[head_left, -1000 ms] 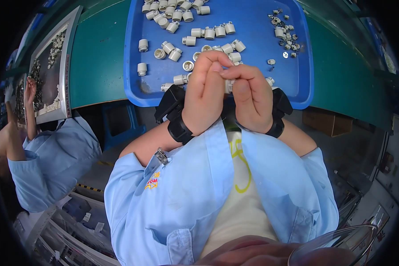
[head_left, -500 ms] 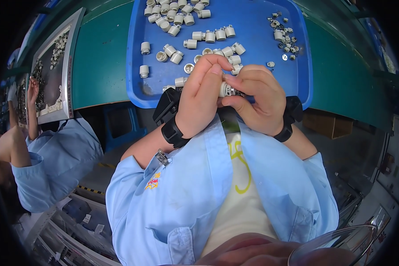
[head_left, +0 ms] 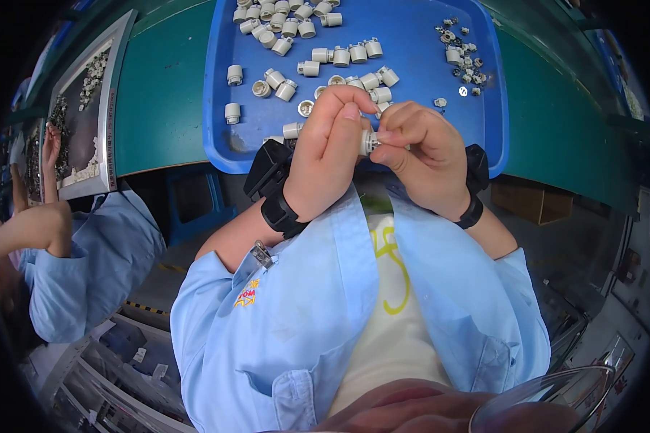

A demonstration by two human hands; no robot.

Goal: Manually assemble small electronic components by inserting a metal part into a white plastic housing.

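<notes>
Over the near edge of the blue tray (head_left: 211, 108), my left hand (head_left: 328, 155) is closed round a white ceramic lamp holder (head_left: 365, 142); only its metal-fitted end shows, facing right. My right hand (head_left: 432, 157) is closed too, thumb and forefinger pinching at that metal end. Whether a separate small part sits between these fingertips is hidden. More lamp holders (head_left: 357, 53) lie in the tray beyond my hands, some upright, some on their sides. A scatter of small white and metal parts (head_left: 469, 65) is at the tray's right side.
The tray rests on a green table (head_left: 159, 94). To the left, a metal-framed tray (head_left: 112, 101) holds piles of small parts, and a co-worker's hand (head_left: 52, 144) reaches to it. Below stands a blue stool (head_left: 195, 202). An open cardboard box (head_left: 534, 202) is under the table at right.
My right fingers have shifted from around the lamp holder's metal end to a fingertip pinch on it, with the hand slightly lower. My left hand keeps its hold. The co-worker's near arm has moved.
</notes>
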